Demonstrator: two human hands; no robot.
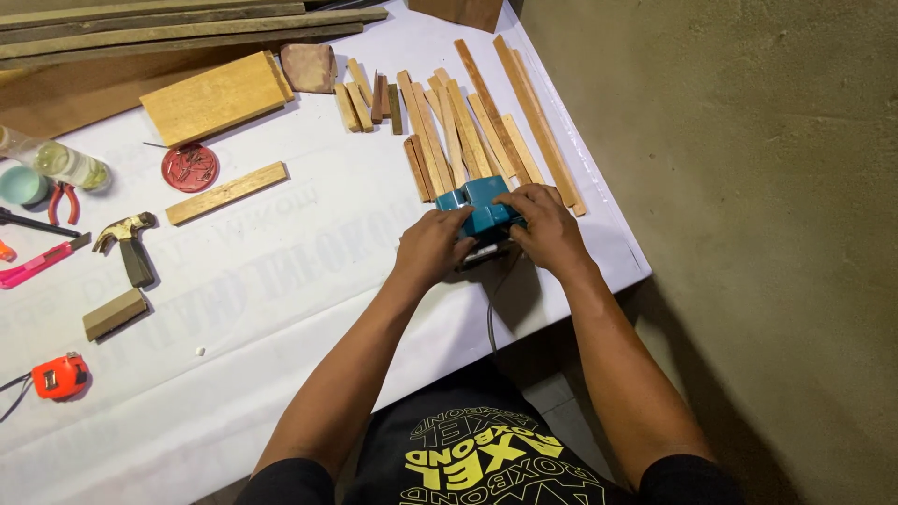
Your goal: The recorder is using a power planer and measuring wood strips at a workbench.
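Both of my hands grip a small teal power sander (479, 204) that rests on the white-covered table (309, 281) near its right front corner. My left hand (432, 245) wraps its left side. My right hand (543, 224) covers its right side and top. A grey cord (490, 323) drops from the tool over the table edge. Just beyond the tool lie several thin wooden slats (468, 131), spread in a fan.
A flat wood board (215, 95), a wood strip (226, 193), a red lid of nails (190, 166), a hammer (129, 241), a wood block (114, 312), an orange tape measure (60, 376), a pink cutter (36, 266) and pliers (64, 200) lie at left. Long planks (187, 28) cross the back.
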